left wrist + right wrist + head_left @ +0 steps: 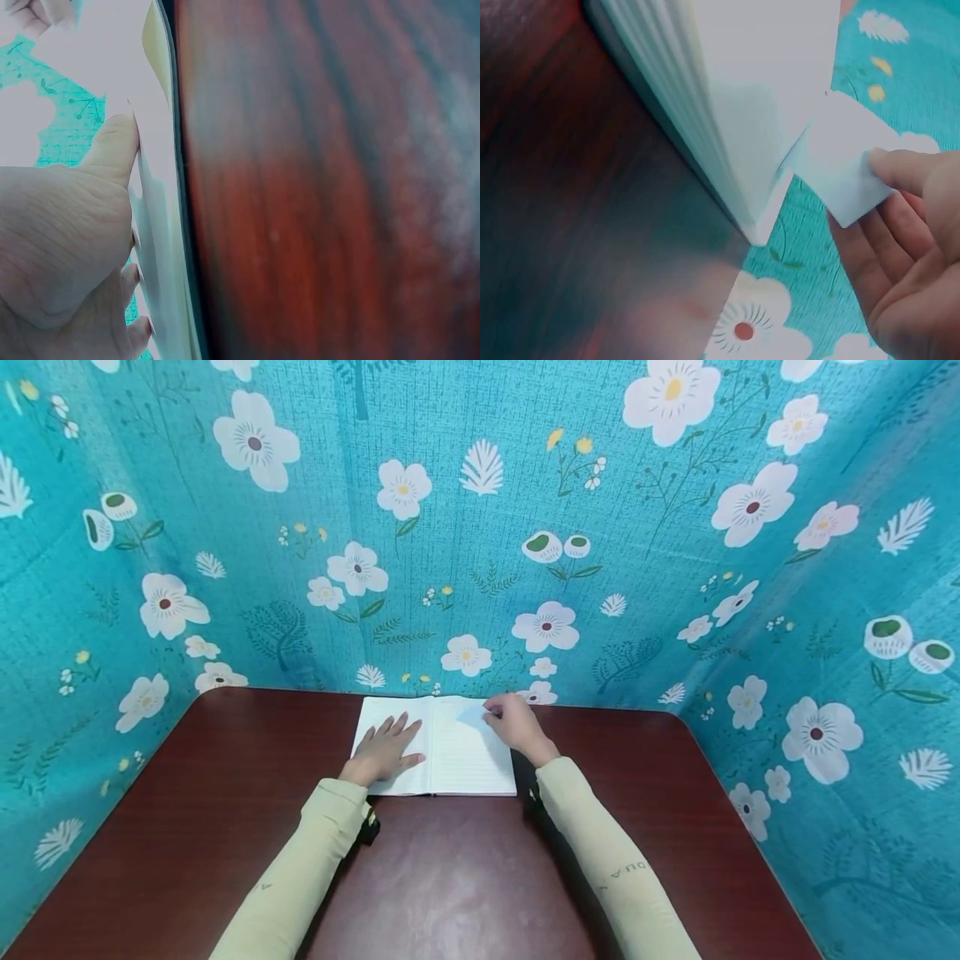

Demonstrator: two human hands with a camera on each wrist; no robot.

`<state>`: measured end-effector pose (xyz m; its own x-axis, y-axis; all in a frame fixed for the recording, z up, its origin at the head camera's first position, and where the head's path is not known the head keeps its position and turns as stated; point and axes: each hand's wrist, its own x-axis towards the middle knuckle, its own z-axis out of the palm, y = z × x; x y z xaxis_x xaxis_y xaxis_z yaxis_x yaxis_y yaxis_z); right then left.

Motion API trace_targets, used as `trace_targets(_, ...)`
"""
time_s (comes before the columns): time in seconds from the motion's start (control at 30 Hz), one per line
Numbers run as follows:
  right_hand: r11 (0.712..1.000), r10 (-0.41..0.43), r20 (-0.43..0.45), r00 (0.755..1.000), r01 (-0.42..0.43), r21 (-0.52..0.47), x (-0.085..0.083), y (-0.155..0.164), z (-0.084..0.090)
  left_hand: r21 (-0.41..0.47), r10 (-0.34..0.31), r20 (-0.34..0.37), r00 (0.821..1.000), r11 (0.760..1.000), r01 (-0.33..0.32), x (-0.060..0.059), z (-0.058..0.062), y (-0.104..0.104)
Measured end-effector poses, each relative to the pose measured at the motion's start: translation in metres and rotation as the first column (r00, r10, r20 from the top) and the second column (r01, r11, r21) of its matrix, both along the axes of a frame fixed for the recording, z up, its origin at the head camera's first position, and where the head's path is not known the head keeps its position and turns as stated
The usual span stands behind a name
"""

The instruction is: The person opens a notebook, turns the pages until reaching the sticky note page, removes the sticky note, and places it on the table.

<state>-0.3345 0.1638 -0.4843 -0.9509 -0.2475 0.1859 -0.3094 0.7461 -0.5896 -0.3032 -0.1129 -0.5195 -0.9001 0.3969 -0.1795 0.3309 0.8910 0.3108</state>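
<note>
An open lined notebook (457, 747) lies at the far middle of the dark red-brown table (465, 877). My left hand (384, 747) lies flat with spread fingers on the notebook's left page; its thumb (112, 146) rests against the page edge (154, 225). My right hand (513, 720) is at the top right corner of the right page and pinches the lifted, folded-over corner of a page (847, 161) between thumb (911, 169) and fingers. The stacked page edges (675, 112) show below it.
Teal curtains with white flowers (480, 527) close the table in at the back and on both sides. Pale green sleeves (600, 860) cover both forearms, which reach across the table's middle. The table's rounded far corners (675, 718) sit close to the cloth.
</note>
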Motion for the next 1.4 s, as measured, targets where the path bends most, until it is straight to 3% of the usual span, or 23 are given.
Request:
trace_targets(0.2,0.966,-0.116,-0.081,0.990,0.093,-0.239,-0.005,0.027,0.003,0.018,-0.009,0.007,1.000,1.000,0.008,0.004,0.005,0.001)
trace_targets(0.3,0.963,-0.141,-0.141,0.980,0.103,-0.249,-0.004,0.041,0.004,0.038,-0.004,0.011,1.000,0.999,0.003,0.003,0.002,0.000)
trace_targets(0.37,0.975,-0.124,-0.162,0.979,0.091,-0.201,-0.002,0.050,0.003,0.043,0.000,0.011,1.000,0.999,0.000,0.001,-0.003,-0.001)
trace_targets(0.5,0.998,-0.055,-0.178,0.982,0.059,0.014,0.005,0.062,-0.004,0.042,-0.002,0.006,1.000,0.999,0.002,-0.004,-0.012,-0.004)
trace_targets(0.67,0.976,0.012,-0.173,0.985,0.026,0.215,0.015,0.067,-0.013,0.052,-0.008,0.003,1.000,0.999,0.008,-0.004,-0.010,-0.005)
trace_targets(0.97,0.917,0.098,-0.160,0.982,-0.026,0.399,0.020,0.075,-0.016,0.050,-0.009,0.007,1.000,0.999,0.008,0.001,-0.001,-0.001)
trace_targets(1.4,0.854,0.187,-0.072,0.980,-0.126,0.505,0.024,0.077,-0.025,0.051,-0.019,-0.007,1.000,0.998,0.019,0.004,0.002,-0.001)
